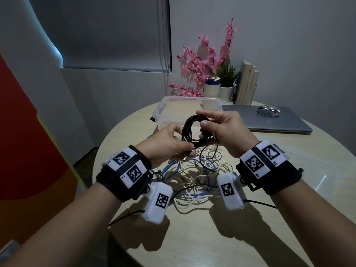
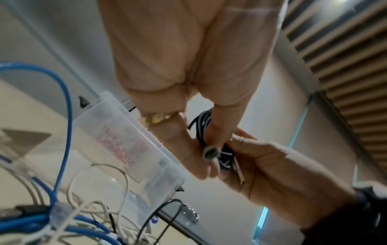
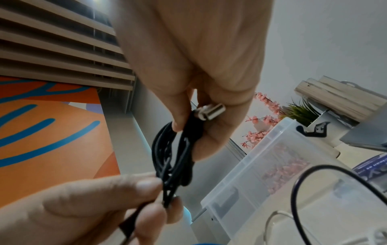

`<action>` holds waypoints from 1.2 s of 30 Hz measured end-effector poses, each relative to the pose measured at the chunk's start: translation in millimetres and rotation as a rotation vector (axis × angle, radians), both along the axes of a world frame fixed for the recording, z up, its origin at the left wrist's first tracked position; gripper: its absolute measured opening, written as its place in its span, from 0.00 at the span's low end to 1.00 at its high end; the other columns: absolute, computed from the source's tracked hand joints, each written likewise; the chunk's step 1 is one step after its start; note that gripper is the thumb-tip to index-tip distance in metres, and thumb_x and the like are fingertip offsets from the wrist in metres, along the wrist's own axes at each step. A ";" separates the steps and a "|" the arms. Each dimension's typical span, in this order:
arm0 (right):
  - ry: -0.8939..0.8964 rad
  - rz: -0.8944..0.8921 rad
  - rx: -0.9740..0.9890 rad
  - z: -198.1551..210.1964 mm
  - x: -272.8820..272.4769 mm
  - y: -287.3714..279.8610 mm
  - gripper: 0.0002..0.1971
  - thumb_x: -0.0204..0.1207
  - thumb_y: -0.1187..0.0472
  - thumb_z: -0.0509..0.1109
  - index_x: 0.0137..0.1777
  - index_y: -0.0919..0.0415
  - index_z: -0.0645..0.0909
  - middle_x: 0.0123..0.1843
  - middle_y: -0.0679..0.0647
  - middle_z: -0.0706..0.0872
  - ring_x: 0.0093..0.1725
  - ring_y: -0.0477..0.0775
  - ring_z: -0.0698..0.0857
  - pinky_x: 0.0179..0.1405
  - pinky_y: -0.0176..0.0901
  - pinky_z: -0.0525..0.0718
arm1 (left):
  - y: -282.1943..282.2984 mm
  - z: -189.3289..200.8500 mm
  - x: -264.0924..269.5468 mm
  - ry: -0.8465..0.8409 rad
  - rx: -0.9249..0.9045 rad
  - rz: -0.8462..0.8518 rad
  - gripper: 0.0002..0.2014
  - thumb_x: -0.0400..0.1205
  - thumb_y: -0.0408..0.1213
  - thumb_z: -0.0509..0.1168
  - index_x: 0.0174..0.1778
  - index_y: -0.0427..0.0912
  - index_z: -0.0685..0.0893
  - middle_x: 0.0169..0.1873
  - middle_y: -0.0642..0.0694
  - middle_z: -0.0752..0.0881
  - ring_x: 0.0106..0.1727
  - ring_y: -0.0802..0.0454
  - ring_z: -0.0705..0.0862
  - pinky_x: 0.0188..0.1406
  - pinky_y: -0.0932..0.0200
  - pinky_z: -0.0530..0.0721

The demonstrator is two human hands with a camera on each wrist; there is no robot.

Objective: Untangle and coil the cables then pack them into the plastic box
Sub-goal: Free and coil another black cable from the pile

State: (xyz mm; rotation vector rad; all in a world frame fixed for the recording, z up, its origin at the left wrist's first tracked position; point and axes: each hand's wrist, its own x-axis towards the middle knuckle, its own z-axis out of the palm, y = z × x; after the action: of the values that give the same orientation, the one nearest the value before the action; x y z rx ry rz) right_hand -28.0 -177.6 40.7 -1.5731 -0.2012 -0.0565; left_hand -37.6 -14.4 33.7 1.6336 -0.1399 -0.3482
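Note:
A black cable coil [image 1: 189, 130] hangs in the air in front of the clear plastic box [image 1: 167, 99]. My left hand [image 1: 185, 149] pinches the coil's lower strands, and a metal plug [image 2: 210, 153] shows at its fingertips. My right hand [image 1: 202, 128] grips the coil's right side with thumb and fingers curled round it, beside another metal plug [image 3: 211, 111]. A loose black tail [image 1: 202, 157] drops from the coil to the table. Under the hands lies a tangle of blue and white cables [image 1: 194, 178]. Nothing is visible inside the box.
A closed grey laptop [image 1: 279, 124] with a silver mouse [image 1: 268, 110] on it lies at the right. White pots, pink flowers [image 1: 202, 68], a green plant and upright books stand behind the box. The round table's edge [image 1: 100, 151] curves close on the left.

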 end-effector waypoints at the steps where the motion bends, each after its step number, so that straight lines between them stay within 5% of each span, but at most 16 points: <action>1: -0.010 -0.019 -0.011 -0.1 0.6 0.1 0.16 0.78 0.74 0.66 0.63 0.60 0.82 0.32 0.57 0.82 0.31 0.54 0.82 0.26 0.44 0.87 | -0.3 -1.6 1.2 -0.028 0.047 0.052 0.14 0.78 0.20 0.67 0.51 0.38 0.72 0.31 0.39 0.84 0.29 0.48 0.88 0.34 0.55 0.90; 4: -0.029 -0.077 -0.051 -1.6 4.1 -1.9 0.15 0.78 0.73 0.67 0.62 0.60 0.84 0.33 0.54 0.84 0.32 0.54 0.82 0.30 0.46 0.88 | 1.5 -2.1 3.2 -0.120 0.179 0.169 0.12 0.74 0.23 0.73 0.41 0.36 0.74 0.29 0.37 0.83 0.29 0.45 0.88 0.36 0.49 0.90; 7: -0.033 -0.108 -0.080 -5.4 7.3 -3.8 0.15 0.78 0.72 0.67 0.59 0.57 0.85 0.34 0.52 0.85 0.32 0.53 0.83 0.37 0.52 0.88 | 2.9 3.9 1.7 -0.142 0.226 0.117 0.06 0.74 0.25 0.74 0.38 0.32 0.82 0.29 0.38 0.84 0.28 0.47 0.87 0.33 0.55 0.89; 12: -0.065 -0.095 -0.111 -9.3 9.1 -0.9 0.15 0.78 0.73 0.66 0.56 0.54 0.86 0.34 0.49 0.86 0.32 0.52 0.85 0.38 0.47 0.85 | 1.9 11.2 -3.3 -0.018 0.210 -0.036 0.10 0.79 0.25 0.68 0.56 0.31 0.85 0.32 0.44 0.83 0.26 0.55 0.84 0.27 0.65 0.85; 18: -0.106 0.004 -0.265 -12.3 11.1 1.3 0.14 0.83 0.71 0.59 0.54 0.53 0.82 0.44 0.58 0.84 0.37 0.51 0.82 0.50 0.52 0.84 | 0.9 5.4 -7.3 0.042 0.142 -0.052 0.11 0.84 0.27 0.59 0.60 0.38 0.82 0.26 0.47 0.77 0.23 0.57 0.82 0.25 0.66 0.77; 24: -0.098 0.043 -0.331 -14.9 10.7 4.8 0.12 0.84 0.70 0.57 0.59 0.62 0.80 0.35 0.51 0.79 0.34 0.48 0.80 0.41 0.44 0.82 | -4.0 5.3 -5.9 0.050 -0.021 0.023 0.09 0.85 0.35 0.62 0.40 0.37 0.81 0.31 0.44 0.81 0.29 0.55 0.86 0.26 0.67 0.83; 27: -0.100 0.022 -0.324 -14.0 10.8 4.6 0.11 0.84 0.70 0.57 0.60 0.64 0.79 0.34 0.51 0.78 0.34 0.47 0.79 0.36 0.35 0.81 | -3.4 4.9 -5.6 0.050 -0.058 0.021 0.05 0.81 0.31 0.66 0.45 0.32 0.85 0.27 0.45 0.83 0.27 0.56 0.85 0.25 0.67 0.82; 31: -0.084 -0.066 -0.315 -11.6 14.5 -4.9 0.10 0.84 0.70 0.56 0.57 0.62 0.79 0.36 0.52 0.78 0.34 0.50 0.78 0.43 0.48 0.81 | 1.3 9.4 -10.0 -0.009 0.056 -0.172 0.02 0.79 0.28 0.67 0.43 0.33 0.84 0.26 0.46 0.84 0.27 0.57 0.84 0.23 0.69 0.79; 36: -0.045 -0.041 -0.261 -5.5 9.8 -10.5 0.10 0.84 0.71 0.56 0.58 0.66 0.78 0.35 0.53 0.76 0.32 0.50 0.77 0.23 0.29 0.74 | 9.5 9.0 -2.6 -0.138 0.328 -0.126 0.06 0.75 0.32 0.73 0.34 0.39 0.84 0.28 0.47 0.82 0.30 0.56 0.78 0.25 0.70 0.74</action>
State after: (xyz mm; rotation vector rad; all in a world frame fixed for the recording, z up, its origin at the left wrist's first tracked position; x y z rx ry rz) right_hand -18.2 -188.1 35.2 -1.8379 -0.2182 -0.1009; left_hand -40.3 -4.9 42.7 1.9791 -0.3033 -0.3683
